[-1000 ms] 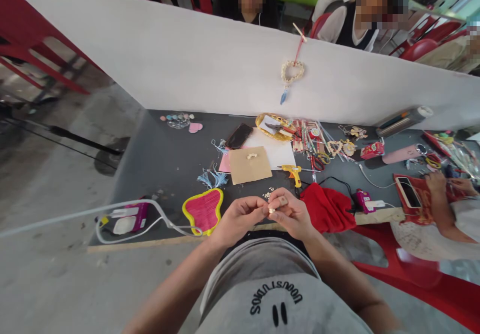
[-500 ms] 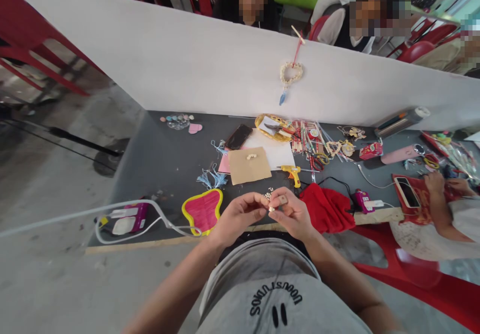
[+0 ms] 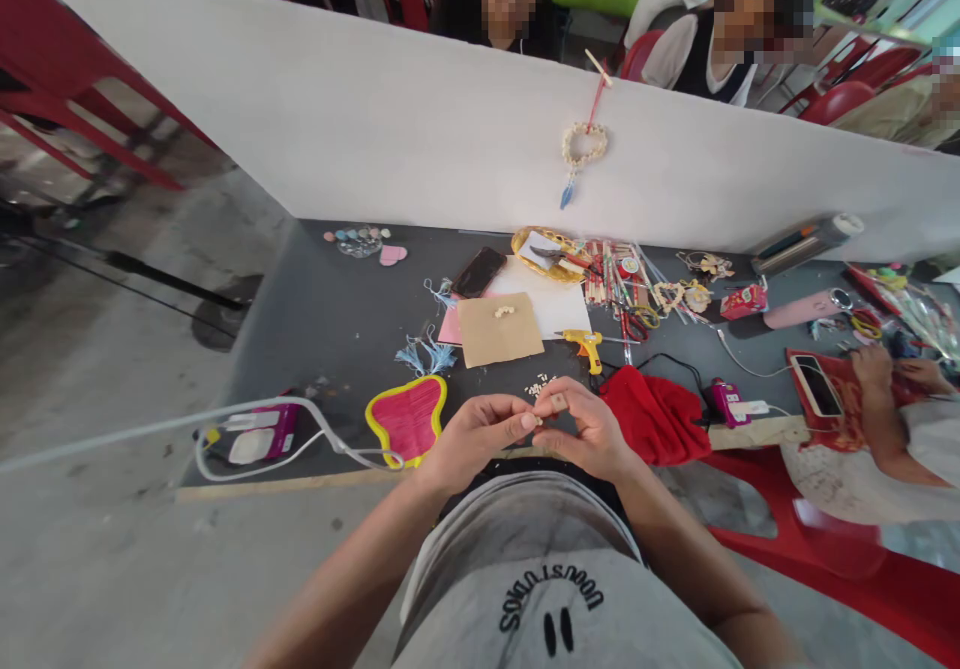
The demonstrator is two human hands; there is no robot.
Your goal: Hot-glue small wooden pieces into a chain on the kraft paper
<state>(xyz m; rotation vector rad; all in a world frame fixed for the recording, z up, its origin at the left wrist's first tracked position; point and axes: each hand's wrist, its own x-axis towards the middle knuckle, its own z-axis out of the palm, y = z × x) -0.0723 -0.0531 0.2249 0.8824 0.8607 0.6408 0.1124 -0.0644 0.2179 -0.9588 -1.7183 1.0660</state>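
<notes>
Close together at the table's near edge, my left hand and my right hand meet at the fingertips. Both are closed in a pinch around a small cream-coloured piece, mostly covered by the fingers. Just beyond them lies a scatter of small pale pieces. A short curved row of cream pieces rests on a brown paper sheet. To the right of that sheet sits a yellow glue gun. A heart-shaped ring of similar pieces with a blue tassel hangs on the white partition.
Blue tassels and a pink board with yellow rim lie left of my hands. A red cloth is at the right. Behind are a black phone and a gold basket. Another person's hand works at far right.
My fingertips have closed further over the small piece, so less of it shows. More of the pale scatter behind my hands is visible. The view has shifted slightly.
</notes>
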